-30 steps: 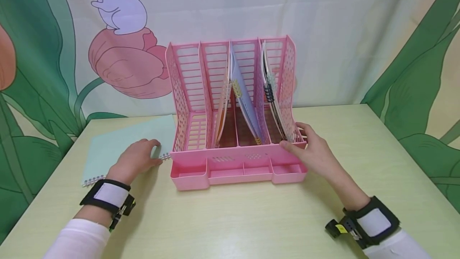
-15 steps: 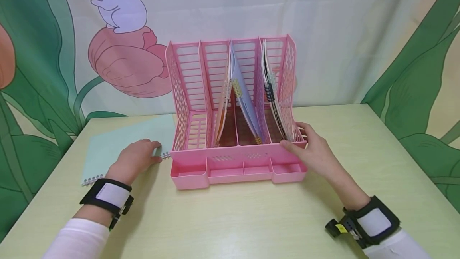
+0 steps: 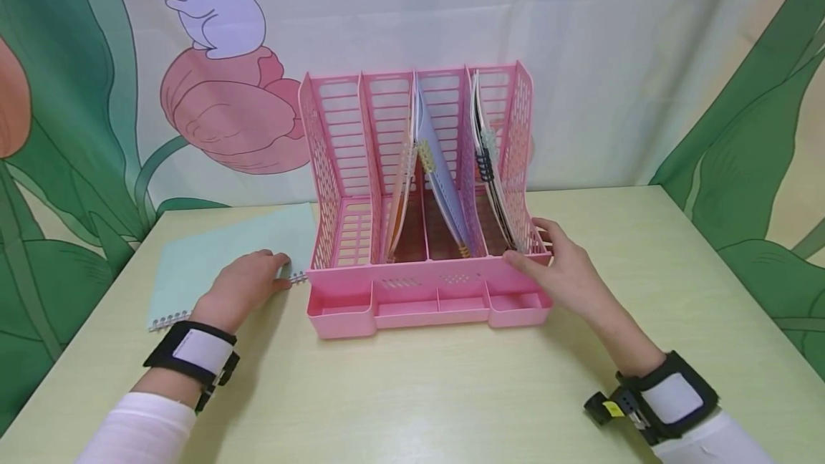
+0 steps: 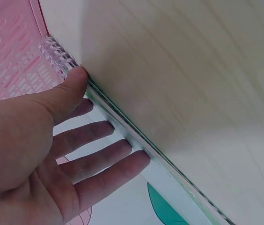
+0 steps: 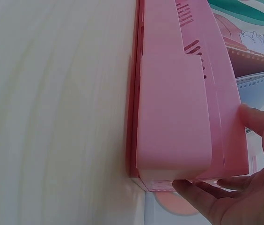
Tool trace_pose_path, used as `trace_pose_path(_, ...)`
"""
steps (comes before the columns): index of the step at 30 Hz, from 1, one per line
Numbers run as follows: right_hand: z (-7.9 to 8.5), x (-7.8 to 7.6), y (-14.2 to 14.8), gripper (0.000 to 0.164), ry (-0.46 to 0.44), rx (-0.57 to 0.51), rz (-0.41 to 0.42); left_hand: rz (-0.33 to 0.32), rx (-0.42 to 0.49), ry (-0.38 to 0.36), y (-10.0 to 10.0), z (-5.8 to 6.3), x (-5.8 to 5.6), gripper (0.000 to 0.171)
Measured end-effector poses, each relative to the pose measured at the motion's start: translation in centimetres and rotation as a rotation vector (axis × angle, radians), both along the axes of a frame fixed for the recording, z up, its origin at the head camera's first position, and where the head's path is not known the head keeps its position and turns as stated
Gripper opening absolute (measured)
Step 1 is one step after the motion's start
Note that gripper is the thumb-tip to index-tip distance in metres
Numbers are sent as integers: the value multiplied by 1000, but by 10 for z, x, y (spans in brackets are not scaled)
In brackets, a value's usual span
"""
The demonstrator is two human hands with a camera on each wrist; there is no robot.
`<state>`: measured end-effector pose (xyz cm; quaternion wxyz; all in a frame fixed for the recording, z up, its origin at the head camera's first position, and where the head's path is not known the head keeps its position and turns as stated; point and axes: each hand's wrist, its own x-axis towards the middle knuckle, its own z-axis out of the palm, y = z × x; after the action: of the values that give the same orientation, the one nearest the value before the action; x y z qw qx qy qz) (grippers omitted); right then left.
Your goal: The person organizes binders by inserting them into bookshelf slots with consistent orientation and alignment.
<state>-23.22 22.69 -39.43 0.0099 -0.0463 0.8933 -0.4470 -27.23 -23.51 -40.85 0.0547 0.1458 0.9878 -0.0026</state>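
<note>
A pale green spiral notebook (image 3: 213,245) lies flat at the left of the table, beside a pink desk file organizer (image 3: 399,274). My left hand (image 3: 241,288) rests at the notebook's near edge. In the left wrist view its fingers (image 4: 101,176) are nearly straight over the cover, while the thumb touches the edge near the coil. At the organizer's right front corner, my right hand (image 3: 567,278) grips it: the thumb (image 5: 253,117) is on the front wall's rim, the fingers are against the side. Inside stand a blue notebook (image 3: 438,170) and a black-ringed notebook (image 3: 488,170).
An orange-toned notebook (image 3: 399,199) leans in the compartment left of the blue one. Small trays (image 3: 428,317) run along the organizer's front. Behind the table (image 3: 438,399) hangs a printed curtain (image 3: 599,92) with plants and a cartoon animal.
</note>
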Motion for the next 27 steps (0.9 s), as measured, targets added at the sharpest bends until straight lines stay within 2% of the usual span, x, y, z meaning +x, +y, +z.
trace_pose_path(13, 1, 1, 0, 94, 17, 5, 3, -48, -15, 70, -1, -5, 1, 36)
trace_pose_path(21, 0, 1, 1, 94, 22, 3, 5, -62, -49, 46, 1, -3, 1, 30)
trace_pose_path(27, 0, 1, 0, 93, 26, 4, 6, -114, -70, 61, 1, -4, 3, 26)
